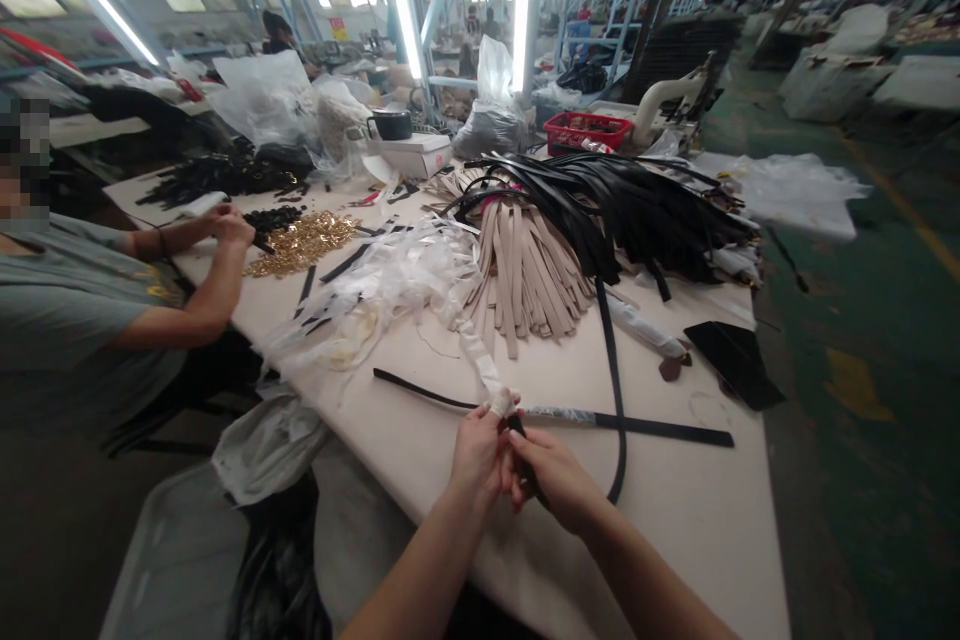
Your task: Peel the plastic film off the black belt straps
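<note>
My left hand (478, 448) is closed, its fingers pinching the end of a crinkled white plastic strip (477, 358) that trails back to a heap of similar film. Right beside it, my right hand (553, 472) is wrapped round a black strap (611, 360). The strap loops up from my hands to the bundle behind. The fingertips of both hands meet, so the exact contact between strip and strap is partly hidden. Behind my hands another black strap (664, 428) lies across the table, with clear wrap around its middle.
A bundle of black straps (637, 200) lies over beige straps (525, 270). White film (405, 270) and gold-coloured metal pieces (307, 242) spread to the left. Another person (82, 310) works at the left edge. A red basket (585, 132) stands at the back.
</note>
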### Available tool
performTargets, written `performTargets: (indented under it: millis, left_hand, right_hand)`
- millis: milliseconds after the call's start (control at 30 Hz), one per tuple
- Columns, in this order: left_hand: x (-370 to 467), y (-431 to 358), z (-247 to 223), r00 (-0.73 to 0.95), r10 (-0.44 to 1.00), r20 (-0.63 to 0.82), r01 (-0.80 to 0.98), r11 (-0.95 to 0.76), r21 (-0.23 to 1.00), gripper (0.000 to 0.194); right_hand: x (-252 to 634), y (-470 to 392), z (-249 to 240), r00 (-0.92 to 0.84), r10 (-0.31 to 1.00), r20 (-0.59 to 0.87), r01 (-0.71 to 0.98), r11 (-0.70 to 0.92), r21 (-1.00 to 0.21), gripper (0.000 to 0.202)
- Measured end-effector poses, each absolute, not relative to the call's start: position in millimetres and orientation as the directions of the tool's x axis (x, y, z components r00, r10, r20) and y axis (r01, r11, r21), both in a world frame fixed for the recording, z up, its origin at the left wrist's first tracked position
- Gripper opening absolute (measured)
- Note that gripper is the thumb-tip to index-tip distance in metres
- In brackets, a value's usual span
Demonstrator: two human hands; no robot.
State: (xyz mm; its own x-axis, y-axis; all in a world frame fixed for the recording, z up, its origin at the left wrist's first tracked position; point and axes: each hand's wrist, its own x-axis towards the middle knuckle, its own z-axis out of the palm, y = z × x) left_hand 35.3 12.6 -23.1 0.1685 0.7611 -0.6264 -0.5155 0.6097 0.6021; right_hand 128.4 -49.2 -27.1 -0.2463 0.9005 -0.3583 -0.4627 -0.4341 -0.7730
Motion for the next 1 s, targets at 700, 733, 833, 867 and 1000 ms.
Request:
performTargets:
  millis: [700,733,833,867,1000]
  left_hand:
    - [21,5,-14,0.261,0.814,-0.518,-0.429,0.579,0.694,0.042]
    - [22,5,-14,0.267,0.807,-0.526,-0.435,0.588,0.682,0.043]
    - [18,13,-10,0.096,0.865,-0.492,-0.539,0.461,0.705,0.039]
    - [18,14,-8,0.046,0.879,-0.475,-0.558,0.417,0.717,0.038]
    - [24,0,-7,0.209,0.843,-0.495,-0.489,0.529,0.693,0.034]
  right_hand:
    - [151,-48,1,-0.115,0.95,-0.289,0.17,-0.267,-0.948,0.036]
    - [153,-49,3,-0.102,0.959,-0.265,0.227,-0.237,-0.945,0.034]
    - [161,-53,8,-0.105,0.965,-0.242,0.398,-0.182,-0.899,0.032]
    - [162,-54,9,-0.107,0.96,-0.259,0.416,-0.194,-0.889,0.034]
    - [159,-52,11,-0.083,0.956,-0.283,0.328,-0.242,-0.913,0.039]
